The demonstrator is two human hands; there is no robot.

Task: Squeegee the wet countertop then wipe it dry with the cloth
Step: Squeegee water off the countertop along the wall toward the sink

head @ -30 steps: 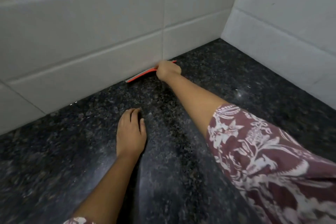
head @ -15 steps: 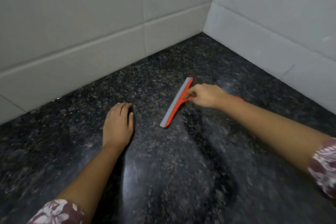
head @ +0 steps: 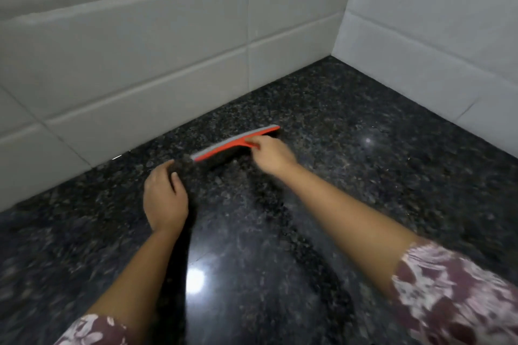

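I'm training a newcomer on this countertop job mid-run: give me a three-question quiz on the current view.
1. True or false: the right hand holds the squeegee.
2. Where is the left hand? A) flat on the countertop, empty B) gripping a cloth C) pressed on the tiled wall
3. Fill in: the squeegee body is ____ with a grey blade.

Key: 1 true; 2 A; 3 orange. No cloth is in view.
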